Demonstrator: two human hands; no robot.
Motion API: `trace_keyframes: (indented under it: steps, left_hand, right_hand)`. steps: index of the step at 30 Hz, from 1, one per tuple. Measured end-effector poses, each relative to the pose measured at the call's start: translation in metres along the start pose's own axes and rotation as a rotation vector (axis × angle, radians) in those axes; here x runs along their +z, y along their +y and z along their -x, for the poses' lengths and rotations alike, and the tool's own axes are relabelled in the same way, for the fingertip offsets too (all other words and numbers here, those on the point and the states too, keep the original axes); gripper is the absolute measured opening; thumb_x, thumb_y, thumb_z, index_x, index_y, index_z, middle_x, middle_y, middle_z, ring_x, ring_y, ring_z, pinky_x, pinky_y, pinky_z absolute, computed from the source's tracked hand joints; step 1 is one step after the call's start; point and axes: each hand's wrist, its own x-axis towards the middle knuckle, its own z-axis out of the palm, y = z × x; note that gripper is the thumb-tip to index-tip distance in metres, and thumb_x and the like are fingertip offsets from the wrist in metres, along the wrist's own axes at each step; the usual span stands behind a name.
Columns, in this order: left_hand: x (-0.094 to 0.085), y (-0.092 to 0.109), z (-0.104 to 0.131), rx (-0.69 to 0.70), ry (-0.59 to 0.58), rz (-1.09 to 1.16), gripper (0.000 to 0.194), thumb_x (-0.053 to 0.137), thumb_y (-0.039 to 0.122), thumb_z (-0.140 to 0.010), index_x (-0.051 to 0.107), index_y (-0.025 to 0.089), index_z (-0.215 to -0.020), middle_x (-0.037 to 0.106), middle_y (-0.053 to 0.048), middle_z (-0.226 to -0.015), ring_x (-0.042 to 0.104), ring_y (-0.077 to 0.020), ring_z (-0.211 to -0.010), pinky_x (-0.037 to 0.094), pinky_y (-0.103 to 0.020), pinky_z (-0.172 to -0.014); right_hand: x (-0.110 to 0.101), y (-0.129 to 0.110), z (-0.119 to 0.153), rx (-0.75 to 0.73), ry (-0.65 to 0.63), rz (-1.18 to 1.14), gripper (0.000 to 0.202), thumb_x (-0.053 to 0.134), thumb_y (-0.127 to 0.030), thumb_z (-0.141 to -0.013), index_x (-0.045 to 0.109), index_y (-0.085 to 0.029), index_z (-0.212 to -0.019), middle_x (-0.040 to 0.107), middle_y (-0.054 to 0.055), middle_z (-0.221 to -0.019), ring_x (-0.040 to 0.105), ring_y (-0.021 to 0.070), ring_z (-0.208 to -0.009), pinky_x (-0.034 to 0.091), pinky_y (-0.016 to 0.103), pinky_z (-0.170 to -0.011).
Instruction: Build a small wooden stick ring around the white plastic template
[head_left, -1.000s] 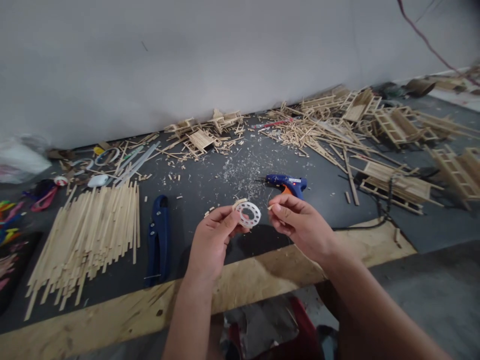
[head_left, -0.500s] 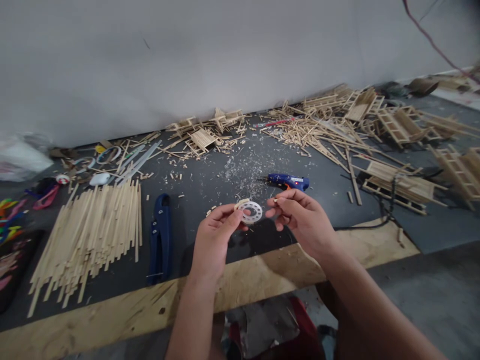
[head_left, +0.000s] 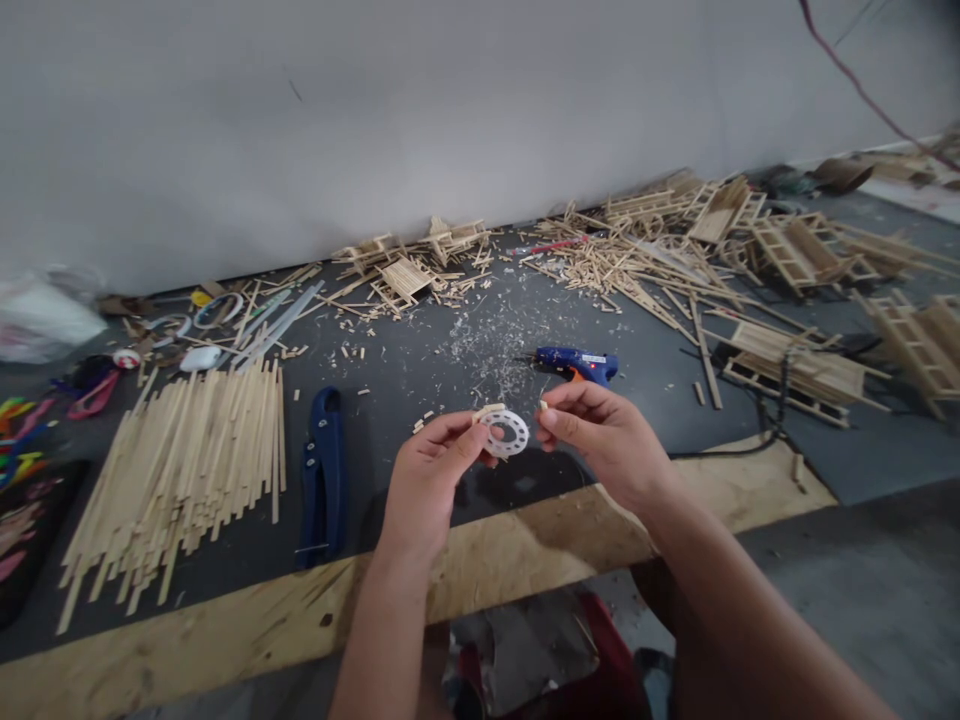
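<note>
**Hands Pair a Slotted Ring With a Sliver of Wood Above a Crowded Table**

2 bare hands work above a dark table [head_left: 397,360] strewn with pale wood. The left hand [head_left: 429,475] has its fingers closed on the near-left edge of a white ring [head_left: 520,444], thumb on top; the ring, pierced by small openings, is held tilted, with short wood pieces [head_left: 491,409] along its upper-left edge. The right hand [head_left: 611,445], just beside it, pinches a small wood piece [head_left: 543,405] between thumb and fingers, the tips drawn together. The 2 hands are apart, and the small wood piece does not touch the ring.

Beyond the right hand, a blue glue gun [head_left: 574,360] lies on its side, a small red light showing on its body and its nozzle pointing left, toward scattered clear shavings [head_left: 495,345]. To the left of the hands lie a blue cutting tool [head_left: 325,450] and, past it, a broad spread of light wooden sticks [head_left: 187,460]. Small wooden models [head_left: 405,278] sit near the pale wall [head_left: 450,120], and loose sticks [head_left: 622,270] heap up to their right. Ladder-sided wooden frames [head_left: 806,365] fill the right side. A wooden board [head_left: 525,555] runs along the table's near edge.
</note>
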Motion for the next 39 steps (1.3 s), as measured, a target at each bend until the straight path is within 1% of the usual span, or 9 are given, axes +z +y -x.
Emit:
trace_keyframes:
  steps: [6,11,16,23,29,31,35,37,39]
  left_hand:
    - [0.001,0.000,0.000,0.003,0.009,-0.015,0.016,0.068,0.027,-0.071,0.070,0.017,-0.084,0.070,-0.005,-0.080,0.060,-0.0120,-0.066,0.049,-0.023,-0.062]
    - [0.002,-0.001,-0.001,0.007,-0.012,-0.064,0.015,0.068,0.028,-0.071,0.070,0.019,-0.082,0.070,-0.004,-0.079,0.060,-0.0127,-0.066,0.049,-0.024,-0.062]
    - [0.002,-0.004,0.000,0.031,-0.019,-0.154,0.017,0.066,0.029,-0.073,0.070,0.019,-0.086,0.069,-0.004,-0.080,0.060,-0.0129,-0.067,0.048,-0.024,-0.065]
    - [0.007,-0.002,0.000,0.032,-0.019,-0.204,0.017,0.067,0.029,-0.073,0.070,0.020,-0.086,0.071,-0.004,-0.082,0.061,-0.0125,-0.067,0.049,-0.022,-0.064]
    - [0.013,-0.005,-0.001,0.056,0.025,-0.241,0.018,0.067,0.030,-0.072,0.069,0.020,-0.087,0.070,-0.002,-0.080,0.062,-0.0126,-0.065,0.050,-0.022,-0.064]
    - [0.014,-0.007,-0.002,0.054,0.027,-0.218,0.017,0.067,0.029,-0.072,0.068,0.019,-0.087,0.070,-0.002,-0.080,0.063,-0.0124,-0.066,0.051,-0.022,-0.065]
    - [0.016,-0.011,-0.003,0.069,0.046,-0.211,0.017,0.068,0.027,-0.072,0.065,0.018,-0.087,0.069,-0.001,-0.080,0.064,-0.0116,-0.071,0.051,-0.021,-0.069]
    - [0.015,-0.012,-0.003,0.069,0.052,-0.214,0.021,0.068,0.027,-0.072,0.063,0.018,-0.090,0.069,-0.001,-0.082,0.064,-0.0116,-0.074,0.050,-0.020,-0.070]
    - [0.015,-0.011,-0.003,0.064,0.039,-0.206,0.028,0.068,0.026,-0.072,0.060,0.019,-0.098,0.069,-0.001,-0.084,0.065,-0.0115,-0.075,0.050,-0.021,-0.071]
  right_hand:
    - [-0.001,-0.001,0.001,-0.003,-0.027,0.023,0.017,0.070,-0.027,-0.070,0.062,-0.020,-0.084,0.063,-0.003,-0.066,0.061,0.0099,-0.062,0.050,0.026,-0.062]
    - [-0.002,-0.001,0.001,-0.009,-0.028,0.073,0.015,0.072,-0.028,-0.068,0.064,-0.019,-0.077,0.064,-0.002,-0.065,0.059,0.0102,-0.059,0.049,0.027,-0.061]
    - [-0.001,-0.004,0.002,-0.003,0.016,0.104,0.012,0.070,-0.028,-0.069,0.068,-0.020,-0.078,0.066,-0.001,-0.064,0.060,0.0103,-0.060,0.049,0.027,-0.062]
    - [-0.001,-0.004,0.004,-0.017,0.047,0.110,0.013,0.072,-0.028,-0.068,0.067,-0.020,-0.077,0.065,-0.002,-0.065,0.058,0.0102,-0.060,0.047,0.026,-0.061]
    - [0.003,0.000,0.004,-0.029,0.114,0.143,0.014,0.071,-0.030,-0.068,0.066,-0.020,-0.077,0.065,-0.001,-0.075,0.058,0.0105,-0.070,0.045,0.024,-0.066]
    - [0.004,0.000,0.004,-0.050,0.140,0.196,0.014,0.070,-0.031,-0.069,0.066,-0.020,-0.077,0.064,-0.001,-0.075,0.056,0.0101,-0.068,0.044,0.023,-0.063]
    - [0.005,0.000,0.005,-0.065,0.175,0.313,0.016,0.066,-0.033,-0.072,0.065,-0.019,-0.079,0.059,-0.003,-0.063,0.048,0.0075,-0.051,0.038,0.021,-0.048]
    - [0.005,0.000,0.006,-0.059,0.163,0.324,0.015,0.065,-0.032,-0.073,0.064,-0.019,-0.080,0.058,-0.003,-0.062,0.048,0.0073,-0.048,0.038,0.022,-0.046]
    - [0.004,0.000,0.006,-0.057,0.154,0.319,0.015,0.065,-0.031,-0.073,0.064,-0.019,-0.080,0.059,-0.003,-0.064,0.051,0.0078,-0.050,0.040,0.022,-0.049]
